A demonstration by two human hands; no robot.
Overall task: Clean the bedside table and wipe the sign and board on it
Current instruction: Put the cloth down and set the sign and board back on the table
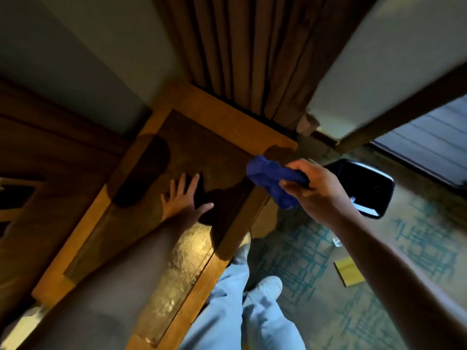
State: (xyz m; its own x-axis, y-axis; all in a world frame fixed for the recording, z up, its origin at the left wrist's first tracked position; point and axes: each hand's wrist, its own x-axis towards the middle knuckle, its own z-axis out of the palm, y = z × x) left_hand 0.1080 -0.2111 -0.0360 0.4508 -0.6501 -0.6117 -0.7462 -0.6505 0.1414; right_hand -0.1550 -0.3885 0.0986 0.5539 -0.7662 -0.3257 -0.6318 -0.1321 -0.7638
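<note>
The wooden bedside table (pixel 192 102) has a light frame and a dark inlaid top. My left hand (pixel 183 198) lies flat on that top with its fingers spread and holds nothing. My right hand (pixel 316 188) hovers past the table's right edge, closed on a crumpled blue cloth (pixel 270 178). The same hand also grips a glossy black board (pixel 364 188) with rounded corners, which sticks out to the right over the floor. The cloth hangs above the table's right corner. I see no sign on the table.
Brown curtains (pixel 252 59) hang behind the table. A dark wooden headboard (pixel 50 152) stands to the left. My legs (pixel 240 299) in light trousers stand by the table's front edge on patterned carpet (pixel 316 261). A yellow flat piece (pixel 350 272) lies on the floor.
</note>
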